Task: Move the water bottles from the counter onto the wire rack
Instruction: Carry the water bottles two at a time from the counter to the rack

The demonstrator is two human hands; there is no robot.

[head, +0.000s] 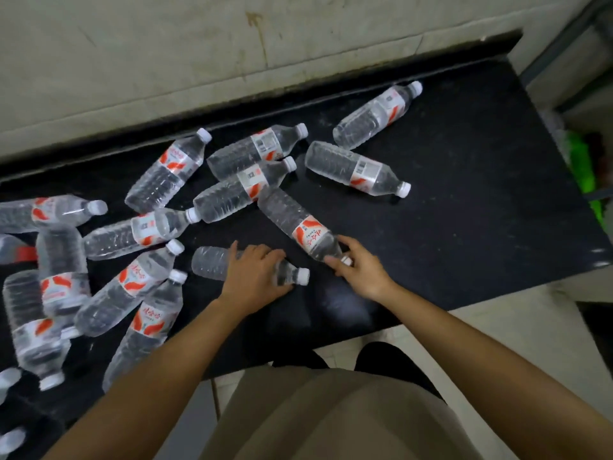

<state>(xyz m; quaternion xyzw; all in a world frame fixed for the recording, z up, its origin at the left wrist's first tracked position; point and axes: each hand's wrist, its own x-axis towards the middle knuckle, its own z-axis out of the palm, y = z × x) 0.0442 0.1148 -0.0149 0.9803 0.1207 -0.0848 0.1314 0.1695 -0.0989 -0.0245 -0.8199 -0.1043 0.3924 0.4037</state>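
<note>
Bottles (166, 171) lie scattered on counter (464, 200), mostly left.

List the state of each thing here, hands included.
Left hand: closed over a lying bottle.
Right hand: gripping the cap end of another lying bottle.
Other bottles: capped, lying scattered.
Counter: right part bare.

Both forearms are bare from elbow to wrist, with no sleeves, watch, bracelet or ring in view. The left hand (253, 277) and the right hand (360, 265) wear no gloves, and the fingers (333, 260) have short nails. Below them shows a plain beige garment (331, 416) over the body, smooth and unmarked, and beneath its hem two dark rounded shapes (381, 355), perhaps shoes or trouser legs.
</note>
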